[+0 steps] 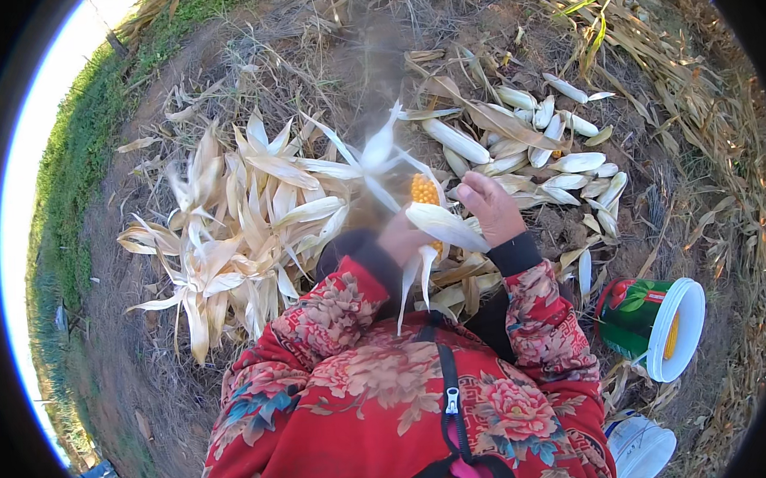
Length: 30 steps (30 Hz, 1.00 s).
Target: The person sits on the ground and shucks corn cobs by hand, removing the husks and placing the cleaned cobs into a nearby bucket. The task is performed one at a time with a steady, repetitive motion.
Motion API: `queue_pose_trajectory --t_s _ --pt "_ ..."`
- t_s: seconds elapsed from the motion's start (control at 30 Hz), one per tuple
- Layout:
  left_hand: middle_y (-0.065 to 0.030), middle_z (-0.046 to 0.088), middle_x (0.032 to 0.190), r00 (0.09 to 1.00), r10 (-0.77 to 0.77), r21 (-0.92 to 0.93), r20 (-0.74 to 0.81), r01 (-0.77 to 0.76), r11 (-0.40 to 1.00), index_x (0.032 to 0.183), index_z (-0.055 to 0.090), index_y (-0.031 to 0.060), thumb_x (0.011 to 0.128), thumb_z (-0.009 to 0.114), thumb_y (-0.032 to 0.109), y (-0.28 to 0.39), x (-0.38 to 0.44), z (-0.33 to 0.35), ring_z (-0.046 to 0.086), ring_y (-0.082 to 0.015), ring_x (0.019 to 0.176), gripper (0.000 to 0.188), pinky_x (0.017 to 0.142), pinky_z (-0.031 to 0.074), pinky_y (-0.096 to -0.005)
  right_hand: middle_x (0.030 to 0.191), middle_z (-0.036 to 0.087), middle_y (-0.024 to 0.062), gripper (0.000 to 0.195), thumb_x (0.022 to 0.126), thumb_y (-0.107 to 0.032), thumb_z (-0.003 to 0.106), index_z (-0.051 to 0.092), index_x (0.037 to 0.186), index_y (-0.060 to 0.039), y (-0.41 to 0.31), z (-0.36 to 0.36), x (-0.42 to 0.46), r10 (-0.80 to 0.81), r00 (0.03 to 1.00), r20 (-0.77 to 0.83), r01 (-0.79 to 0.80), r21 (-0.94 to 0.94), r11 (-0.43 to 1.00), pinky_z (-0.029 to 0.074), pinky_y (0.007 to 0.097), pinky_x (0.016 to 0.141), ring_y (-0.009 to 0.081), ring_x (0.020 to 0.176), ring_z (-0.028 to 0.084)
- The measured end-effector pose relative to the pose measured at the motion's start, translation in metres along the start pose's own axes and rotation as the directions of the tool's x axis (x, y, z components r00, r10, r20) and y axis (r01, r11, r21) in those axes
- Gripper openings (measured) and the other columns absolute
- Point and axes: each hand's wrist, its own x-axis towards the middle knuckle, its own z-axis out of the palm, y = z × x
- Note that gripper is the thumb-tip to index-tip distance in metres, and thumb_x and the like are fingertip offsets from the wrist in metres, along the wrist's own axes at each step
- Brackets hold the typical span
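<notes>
My left hand (403, 237) is wrapped around a partly husked ear of corn (424, 191), whose yellow kernels show above and below my fingers. A pale husk leaf (445, 225) still on the ear bends out toward my right wrist, and narrow strips hang down below it. To the right of the ear is my right hand (492, 207), raised with fingers loosely curled and nothing visible in them. A white piece of husk (376, 151), slightly blurred, spreads out just beyond the ear; whether it touches the ground is unclear.
On the left lies a heap of stripped husks (248, 225). Several ears in husk (546, 148) are scattered at the right. A green bucket (636, 321) lies tipped, with a bare yellow cob (672, 335) inside. Below it is a white bucket (641, 447). Dry stalks (663, 47) line the right edge.
</notes>
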Motion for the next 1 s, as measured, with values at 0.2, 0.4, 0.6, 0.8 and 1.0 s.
queue_pose_trajectory --t_s 0.2,0.4,0.6,0.8,1.0 --pt "-0.0063 0.052 0.117 0.998 0.001 0.025 0.065 -0.003 1.0 0.13 0.036 0.006 0.081 0.064 0.001 0.013 -0.005 0.026 0.056 -0.0162 0.105 0.056 0.088 0.047 -0.0309 0.09 0.063 0.0034 0.029 0.09 -0.023 0.057 0.061 0.102 0.0032 0.019 0.006 -0.012 0.141 0.99 0.029 -0.144 0.266 0.953 0.044 0.0201 0.069 0.0051 0.078 0.055" --pt "-0.0104 0.057 0.107 0.994 0.037 -0.14 -0.105 -0.051 0.989 0.122 0.042 0.005 0.088 0.058 0.016 0.003 0.004 -0.002 0.059 -0.0226 0.1 0.039 0.089 0.047 -0.0377 0.079 0.059 -0.0019 0.022 0.094 -0.019 0.05 0.06 0.1 0.0006 0.015 0.0 -0.029 -0.008 0.999 -0.053 0.024 0.306 0.952 0.042 0.0175 0.066 0.0023 0.073 0.052" --pt "-0.0145 0.059 0.096 0.982 -0.107 -0.366 -0.157 0.043 0.93 0.107 0.048 0.0015 0.09 0.052 0.039 0.017 0.007 -0.01 0.061 -0.0293 0.085 0.041 0.078 0.051 -0.0462 0.085 0.063 0.0062 0.023 0.093 -0.024 0.051 0.063 0.099 -0.0047 -0.005 0.008 -0.088 -0.212 0.833 0.511 0.461 -0.43 0.776 0.047 0.0278 0.071 0.0154 0.076 0.061" --pt "-0.0077 0.056 0.099 0.984 0.118 0.443 -0.135 -0.046 0.895 0.12 0.039 0.0032 0.079 0.07 0.019 0.036 -0.001 0.014 0.06 -0.0181 0.088 0.054 0.076 0.051 -0.0331 0.099 0.063 0.0124 0.041 0.091 -0.035 0.053 0.058 0.111 0.0006 0.004 -0.009 -0.056 -0.049 0.988 0.146 0.072 -0.162 0.984 0.047 0.0299 0.08 0.0181 0.093 0.06" --pt "-0.0167 0.052 0.118 0.939 0.288 0.89 0.186 -0.286 0.356 0.136 0.026 0.002 0.069 0.077 0.02 0.033 -0.016 0.069 0.054 -0.0182 0.106 0.086 0.086 0.046 -0.0288 0.099 0.059 0.0069 0.045 0.084 -0.031 0.064 0.051 0.112 0.0017 0.035 0.01 -0.029 0.12 0.985 0.123 -0.148 0.253 0.956 0.047 0.0274 0.079 0.0121 0.09 0.057"
